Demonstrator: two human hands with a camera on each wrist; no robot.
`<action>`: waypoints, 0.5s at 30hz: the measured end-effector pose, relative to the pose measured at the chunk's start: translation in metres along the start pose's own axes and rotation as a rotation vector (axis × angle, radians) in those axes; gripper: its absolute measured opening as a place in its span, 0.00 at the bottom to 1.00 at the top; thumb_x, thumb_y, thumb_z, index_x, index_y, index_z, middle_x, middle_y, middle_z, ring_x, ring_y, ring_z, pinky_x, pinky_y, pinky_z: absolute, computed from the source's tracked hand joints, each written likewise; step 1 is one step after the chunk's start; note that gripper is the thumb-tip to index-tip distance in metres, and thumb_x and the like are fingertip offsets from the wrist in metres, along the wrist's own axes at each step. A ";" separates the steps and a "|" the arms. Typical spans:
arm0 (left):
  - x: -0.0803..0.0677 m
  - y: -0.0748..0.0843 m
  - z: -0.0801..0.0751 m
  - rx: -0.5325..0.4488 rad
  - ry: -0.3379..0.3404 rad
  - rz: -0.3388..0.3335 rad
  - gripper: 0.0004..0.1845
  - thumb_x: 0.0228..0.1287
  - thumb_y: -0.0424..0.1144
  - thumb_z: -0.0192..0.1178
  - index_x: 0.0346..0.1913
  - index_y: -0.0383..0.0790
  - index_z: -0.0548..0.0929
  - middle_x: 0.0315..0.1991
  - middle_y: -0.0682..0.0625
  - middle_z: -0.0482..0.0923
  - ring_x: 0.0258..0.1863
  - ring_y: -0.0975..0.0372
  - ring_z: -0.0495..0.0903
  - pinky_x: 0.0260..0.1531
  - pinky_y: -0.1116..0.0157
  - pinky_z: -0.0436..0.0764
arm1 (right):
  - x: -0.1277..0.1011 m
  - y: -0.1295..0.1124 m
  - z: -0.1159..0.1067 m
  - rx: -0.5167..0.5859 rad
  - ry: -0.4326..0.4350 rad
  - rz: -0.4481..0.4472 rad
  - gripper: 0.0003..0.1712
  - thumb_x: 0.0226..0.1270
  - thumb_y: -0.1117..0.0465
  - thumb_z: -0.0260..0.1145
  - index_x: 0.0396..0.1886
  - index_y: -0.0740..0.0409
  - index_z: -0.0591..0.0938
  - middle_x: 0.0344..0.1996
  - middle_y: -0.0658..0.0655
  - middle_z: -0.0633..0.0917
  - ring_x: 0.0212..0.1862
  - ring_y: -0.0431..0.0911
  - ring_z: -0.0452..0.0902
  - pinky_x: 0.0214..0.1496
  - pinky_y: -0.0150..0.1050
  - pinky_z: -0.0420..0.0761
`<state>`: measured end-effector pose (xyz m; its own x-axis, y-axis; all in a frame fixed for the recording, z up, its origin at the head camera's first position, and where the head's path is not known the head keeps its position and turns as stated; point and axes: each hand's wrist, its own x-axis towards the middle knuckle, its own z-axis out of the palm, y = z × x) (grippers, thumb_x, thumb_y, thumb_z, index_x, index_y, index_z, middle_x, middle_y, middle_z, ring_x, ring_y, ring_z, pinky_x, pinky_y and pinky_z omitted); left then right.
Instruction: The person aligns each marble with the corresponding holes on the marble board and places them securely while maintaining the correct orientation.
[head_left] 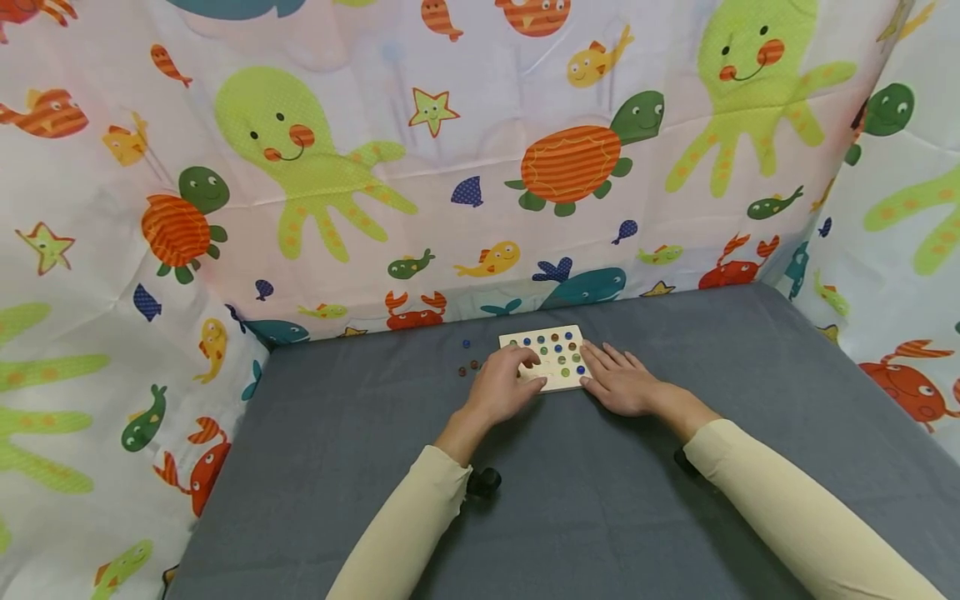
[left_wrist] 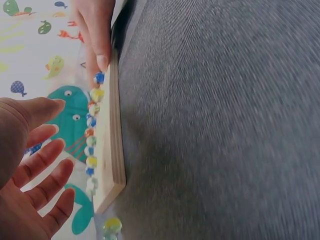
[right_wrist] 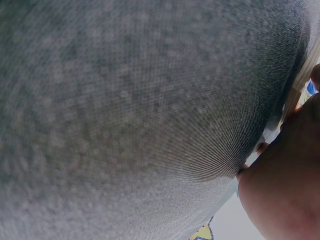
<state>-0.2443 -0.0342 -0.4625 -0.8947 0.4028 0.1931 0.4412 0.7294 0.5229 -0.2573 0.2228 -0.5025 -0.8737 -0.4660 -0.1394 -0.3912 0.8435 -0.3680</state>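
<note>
A pale wooden board (head_left: pixel 553 384) lies near the back of the table, with several colored glass marbles (head_left: pixel 558 348) sitting in rows on it. Above the board's left part hovers my left hand (head_left: pixel 501 382), its thumb and fingers spread apart. In the left wrist view, nothing shows between the thumb and fingers of that hand (left_wrist: pixel 37 165). My right hand (head_left: pixel 622 385) rests along the board's right edge with its fingers extended, touching the edge. The right wrist view shows mostly the side of this hand (right_wrist: pixel 285 175) and a sliver of the board.
Loose marbles lie left of the board: a blue one (head_left: pixel 467 343) and reddish-brown ones (head_left: pixel 462 372). A grey cloth (head_left: pixel 360 433) covers the table. Behind it hangs a curtain (head_left: pixel 465 150) printed with sea animals. Each wrist wears a dark camera mount (head_left: pixel 483 482).
</note>
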 end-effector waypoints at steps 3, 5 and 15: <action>-0.002 -0.004 -0.003 -0.007 0.004 -0.003 0.16 0.67 0.45 0.70 0.53 0.42 0.87 0.47 0.51 0.83 0.42 0.58 0.82 0.40 0.63 0.80 | 0.000 0.000 0.000 -0.001 -0.001 0.001 0.39 0.85 0.47 0.44 0.83 0.61 0.47 0.83 0.62 0.47 0.81 0.65 0.39 0.76 0.68 0.40; -0.004 -0.006 -0.006 -0.010 0.008 -0.005 0.16 0.67 0.45 0.70 0.53 0.42 0.86 0.48 0.51 0.83 0.42 0.58 0.82 0.40 0.63 0.80 | 0.000 0.001 0.001 0.001 -0.001 0.000 0.39 0.85 0.46 0.44 0.83 0.61 0.46 0.83 0.61 0.47 0.81 0.65 0.39 0.76 0.68 0.40; -0.013 -0.022 -0.014 -0.007 0.025 0.007 0.17 0.66 0.45 0.71 0.53 0.41 0.86 0.45 0.48 0.82 0.35 0.61 0.75 0.32 0.63 0.74 | -0.003 -0.003 -0.001 0.007 -0.001 -0.010 0.40 0.85 0.45 0.43 0.83 0.61 0.46 0.83 0.62 0.46 0.81 0.66 0.38 0.76 0.69 0.39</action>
<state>-0.2434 -0.0629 -0.4649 -0.8931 0.3936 0.2177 0.4470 0.7228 0.5271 -0.2540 0.2222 -0.4997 -0.8695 -0.4747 -0.1362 -0.3981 0.8369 -0.3757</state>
